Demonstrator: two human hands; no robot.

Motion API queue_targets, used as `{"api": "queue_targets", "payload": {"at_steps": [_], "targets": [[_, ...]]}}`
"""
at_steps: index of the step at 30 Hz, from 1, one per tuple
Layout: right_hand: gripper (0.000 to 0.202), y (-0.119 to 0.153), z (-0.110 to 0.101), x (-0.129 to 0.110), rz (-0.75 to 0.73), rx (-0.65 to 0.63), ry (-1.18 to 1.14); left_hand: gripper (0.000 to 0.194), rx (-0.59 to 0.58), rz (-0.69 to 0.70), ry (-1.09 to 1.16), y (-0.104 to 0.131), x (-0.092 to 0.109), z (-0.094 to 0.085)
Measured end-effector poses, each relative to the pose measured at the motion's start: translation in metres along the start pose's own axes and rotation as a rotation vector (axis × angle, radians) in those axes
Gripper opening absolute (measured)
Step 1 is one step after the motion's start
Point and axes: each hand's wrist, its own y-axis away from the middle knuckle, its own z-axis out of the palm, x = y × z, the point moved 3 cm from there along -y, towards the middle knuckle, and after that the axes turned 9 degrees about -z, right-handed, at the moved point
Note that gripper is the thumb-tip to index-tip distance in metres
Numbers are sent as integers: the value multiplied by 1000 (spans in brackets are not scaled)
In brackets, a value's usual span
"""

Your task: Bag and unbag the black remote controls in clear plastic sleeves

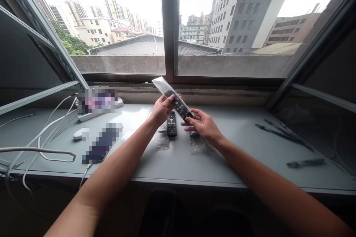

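Above the grey table, both hands hold a black remote in a clear plastic sleeve, tilted with its loose sleeve end at the upper left. My left hand grips it near the middle, thumb on top. At its lower right end, my right hand pinches it between thumb and fingers. A bare black remote lies on the table below the held one. Crumpled clear plastic is beside that remote on the left, and another plastic-wrapped bundle lies under my right hand.
On the grey table, a phone, a white oval object, a pixelated device on a white base and white cables lie left. Dark cables and a wrapped item lie right. A window stands behind.
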Motion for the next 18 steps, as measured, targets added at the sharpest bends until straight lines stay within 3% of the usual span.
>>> {"api": "queue_targets", "payload": {"at_steps": [4,7,13,18], "targets": [[82,1,2,-2,-14,-69,0,23,39,-11,-20,0,1,-2],[75,0,0,-2,-43,-78,48,29,-17,-59,-69,3,-2,2],[78,-3,-8,-5,-108,11,139,39,-226,-191,-199,11,-18,12],[62,-3,-9,-9,-147,34,138,43,-230,-155,-197,10,-16,10]]}}
